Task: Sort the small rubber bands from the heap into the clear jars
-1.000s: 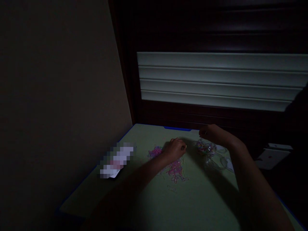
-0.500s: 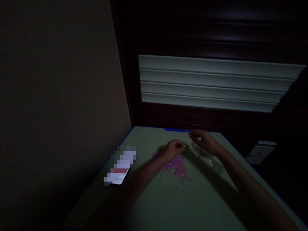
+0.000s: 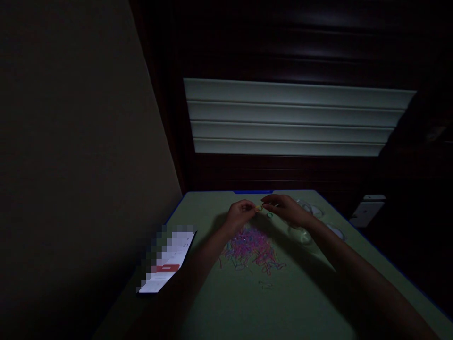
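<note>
Fingertips of my left hand pinch a small yellow elastic band above the far part of the table. From the other side, my right hand reaches in with thumb and finger closed at the band's right edge. Just below the right fingertips shows a small green ring; whether it hangs or lies on the table I cannot tell. Under and in front of the hands spreads a loose pile of pink, purple and blue elastic bands. A few pale bands lie nearer to me.
The green table has a blue edge. A lit phone lies at the left. Clear plastic containers stand behind and beside my right forearm. White devices sit beyond the right edge. A wall and a dark slatted panel rise behind.
My hands have come together, the right moving left and down to the yellow band. The view has shifted, showing more of the phone and the clear containers.
</note>
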Available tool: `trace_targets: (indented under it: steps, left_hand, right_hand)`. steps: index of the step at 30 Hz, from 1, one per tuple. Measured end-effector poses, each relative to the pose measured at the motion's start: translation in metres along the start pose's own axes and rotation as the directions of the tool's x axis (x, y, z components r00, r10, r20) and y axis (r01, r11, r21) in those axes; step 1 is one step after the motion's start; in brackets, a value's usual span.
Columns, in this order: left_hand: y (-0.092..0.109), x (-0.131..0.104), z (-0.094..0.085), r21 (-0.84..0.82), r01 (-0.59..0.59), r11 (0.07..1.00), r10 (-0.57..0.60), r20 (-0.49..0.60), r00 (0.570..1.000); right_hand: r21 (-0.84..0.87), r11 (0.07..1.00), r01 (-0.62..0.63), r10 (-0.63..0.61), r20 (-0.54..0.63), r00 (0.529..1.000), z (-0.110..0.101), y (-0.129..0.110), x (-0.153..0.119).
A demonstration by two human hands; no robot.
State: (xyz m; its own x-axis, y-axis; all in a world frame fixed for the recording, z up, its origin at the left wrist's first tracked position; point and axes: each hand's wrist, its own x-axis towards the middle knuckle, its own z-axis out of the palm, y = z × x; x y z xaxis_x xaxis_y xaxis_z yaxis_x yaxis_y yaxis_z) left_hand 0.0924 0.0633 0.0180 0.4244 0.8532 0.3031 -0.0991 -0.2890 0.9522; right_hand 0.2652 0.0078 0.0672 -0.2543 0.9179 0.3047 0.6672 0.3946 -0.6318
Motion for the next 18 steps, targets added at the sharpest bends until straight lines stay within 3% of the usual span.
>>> trace_targets:
  steps: [5, 18]
  left_hand:
    - [-0.004, 0.004, -0.006, 0.0, -0.002, 1.0, 0.002, -0.039, 0.999]
    - [0.003, 0.004, -0.001, -0.022, 0.001, 1.0, -0.002, -0.058, 0.998]
  right_hand:
    - [-0.024, 1.0, 0.007, -0.006, 0.047, 0.999, 0.005, 0.001, 0.012]
    - [0.011, 1.0, -0.02, 0.021, -0.04, 0.999, 0.014, 0.005, 0.016]
